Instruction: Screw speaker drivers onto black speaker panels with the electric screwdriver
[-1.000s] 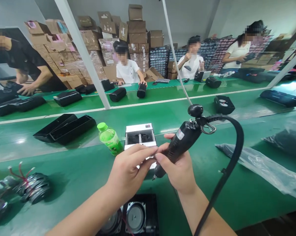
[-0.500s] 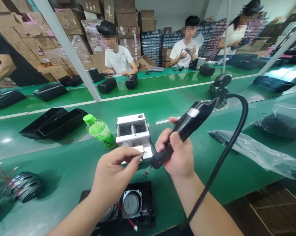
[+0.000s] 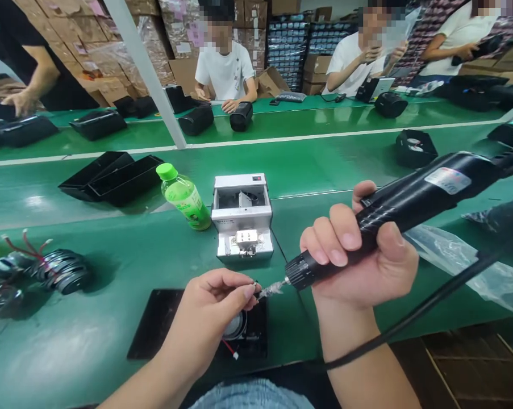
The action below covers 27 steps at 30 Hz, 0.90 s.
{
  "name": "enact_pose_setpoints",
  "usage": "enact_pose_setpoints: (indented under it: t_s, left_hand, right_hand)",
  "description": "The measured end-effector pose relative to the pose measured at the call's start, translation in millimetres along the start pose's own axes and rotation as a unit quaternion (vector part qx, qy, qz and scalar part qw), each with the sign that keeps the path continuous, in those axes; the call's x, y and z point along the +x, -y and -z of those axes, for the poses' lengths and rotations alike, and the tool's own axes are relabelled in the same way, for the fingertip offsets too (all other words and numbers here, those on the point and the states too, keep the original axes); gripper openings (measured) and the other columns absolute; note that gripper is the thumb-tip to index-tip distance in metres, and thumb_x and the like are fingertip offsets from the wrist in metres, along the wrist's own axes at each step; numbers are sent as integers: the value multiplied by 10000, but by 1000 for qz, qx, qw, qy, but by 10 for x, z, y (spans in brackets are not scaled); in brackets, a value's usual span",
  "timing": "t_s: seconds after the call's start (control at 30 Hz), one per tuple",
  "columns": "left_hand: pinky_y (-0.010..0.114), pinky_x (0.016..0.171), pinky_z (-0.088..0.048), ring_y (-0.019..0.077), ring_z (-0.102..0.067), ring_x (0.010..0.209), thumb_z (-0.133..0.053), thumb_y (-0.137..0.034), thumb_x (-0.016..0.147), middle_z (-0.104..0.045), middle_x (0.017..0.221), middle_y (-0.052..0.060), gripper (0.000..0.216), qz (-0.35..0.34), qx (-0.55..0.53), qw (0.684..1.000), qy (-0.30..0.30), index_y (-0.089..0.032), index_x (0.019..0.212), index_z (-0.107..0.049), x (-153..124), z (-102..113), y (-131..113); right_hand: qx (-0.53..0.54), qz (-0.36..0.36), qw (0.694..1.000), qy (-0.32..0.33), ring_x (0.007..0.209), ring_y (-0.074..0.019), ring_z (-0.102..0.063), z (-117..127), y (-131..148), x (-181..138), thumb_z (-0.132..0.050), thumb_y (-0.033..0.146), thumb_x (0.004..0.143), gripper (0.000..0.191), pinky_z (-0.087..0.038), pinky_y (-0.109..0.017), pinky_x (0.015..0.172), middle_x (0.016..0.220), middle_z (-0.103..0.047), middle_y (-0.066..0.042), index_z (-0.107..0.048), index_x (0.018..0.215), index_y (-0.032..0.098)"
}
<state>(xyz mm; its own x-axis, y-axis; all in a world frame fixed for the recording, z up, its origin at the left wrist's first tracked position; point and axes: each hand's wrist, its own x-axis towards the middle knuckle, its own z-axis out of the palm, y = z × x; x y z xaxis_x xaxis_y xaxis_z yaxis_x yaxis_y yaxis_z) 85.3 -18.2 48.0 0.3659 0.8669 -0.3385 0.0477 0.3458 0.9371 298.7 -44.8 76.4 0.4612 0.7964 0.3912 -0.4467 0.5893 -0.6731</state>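
Left hand (image 3: 211,318), one: thumb and fingertips pinch together; left forearm (image 3: 154,378) slants in from lower left. Right hand (image 3: 369,278), one: fingers curl tightly, thumb upward, wrist below.

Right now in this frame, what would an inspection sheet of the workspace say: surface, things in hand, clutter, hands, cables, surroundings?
Surface: green bench, glossy.
Things in hand: black screwdriver; small dark piece, too small to identify.
Clutter: green bottle beside a white machine; plastic bag at right; speaker, partly hidden.
Hands: left hand pinches the piece near the screwdriver's bit, contact unclear; right hand grips the screwdriver.
Cables: black cord crosses the right forearm; red wire by the speaker.
Surroundings: co-workers opposite; stacked boxes behind.
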Motion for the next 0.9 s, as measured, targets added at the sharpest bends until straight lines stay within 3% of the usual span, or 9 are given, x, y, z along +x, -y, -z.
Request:
enact_pose_setpoints:
  t_s: [0.13, 0.2, 0.27, 0.37, 0.43, 0.5, 0.77, 0.83, 0.9]
  left_hand:
    - [265, 710, -660, 176, -775, 741, -926, -247, 779, -826, 812, 50, 77, -122, 56, 991, -26, -245, 746, -857, -116, -12, 31]
    - [254, 718, -667, 173, -792, 766, -883, -182, 806, -835, 847, 38, 101, -209, 114, 971, -32, -268, 756, -866, -149, -24, 33]
    - [232, 720, -667, 157, -802, 784, -834, -124, 851, -836, 887, 22, 167, -297, 173, 938, -39, -281, 808, -871, -151, -30, 51]
    - [198, 730, -665, 129, -811, 807, -739, -35, 920, -834, 947, 19, 249, -432, 257, 863, -50, -258, 927, -851, -108, -12, 114]
    - [189, 759, -668, 120, -815, 827, -699, -6, 945, -832, 975, 27, 261, -486, 301, 819, -54, -232, 977, -826, -75, 10, 155]
    - [180, 783, -667, 112, -813, 841, -687, -1, 956, -828, 989, 29, 251, -501, 323, 801, -53, -217, 994, -809, -55, 31, 177]
    - [192, 891, -664, 111, -807, 931, -680, 8, 957, -818, 1020, 20, 271, -521, 335, 784, -48, -226, 1051, -780, -52, 27, 154]
    - [224, 896, -685, 141, -818, 951, -768, -61, 928, -827, 1089, 42, 329, -479, 313, 819, -48, -237, 1205, -781, -49, 28, 126]
    - [248, 849, -707, 174, -837, 930, -824, -175, 913, -844, 1099, 56, 390, -373, 262, 890, -16, -250, 1294, -790, -49, 37, 80]
  right_hand:
    - [8, -3, 1000, -22, 465, -138, -296, -4, 19, -8, -640, 492, 977, 258, -301, -335, 449, 676, -349, 63, -700, 1210, 399]
    - [37, -8, 998, -45, 470, -131, -309, -23, 11, -4, -681, 456, 948, 263, -309, -330, 450, 674, -351, 68, -705, 1195, 369]
    - [54, -14, 996, -72, 466, -121, -314, -51, -13, 14, -725, 435, 905, 277, -324, -313, 447, 661, -359, 77, -713, 1169, 353]
    - [72, 3, 991, -109, 427, -103, -294, -94, -62, 54, -768, 466, 822, 333, -328, -280, 407, 610, -385, 102, -724, 1123, 329]
    - [87, 18, 989, -119, 404, -92, -295, -113, -86, 76, -781, 463, 783, 365, -343, -261, 382, 584, -424, 119, -723, 1105, 301]
    - [99, 16, 988, -116, 402, -83, -328, -119, -97, 83, -801, 430, 780, 377, -387, -244, 384, 585, -482, 126, -719, 1115, 276]
    - [106, 15, 988, -107, 435, -72, -425, -123, -124, 40, -845, 394, 809, 370, -478, -205, 432, 608, -546, 110, -737, 1130, 244]
    - [109, 16, 988, -109, 447, -66, -438, -130, -131, 42, -828, 382, 826, 356, -488, -193, 449, 616, -547, 106, -734, 1135, 233]
    - [111, 17, 988, -108, 451, -63, -444, -134, -134, 45, -818, 376, 835, 343, -492, -185, 455, 616, -544, 104, -733, 1129, 223]
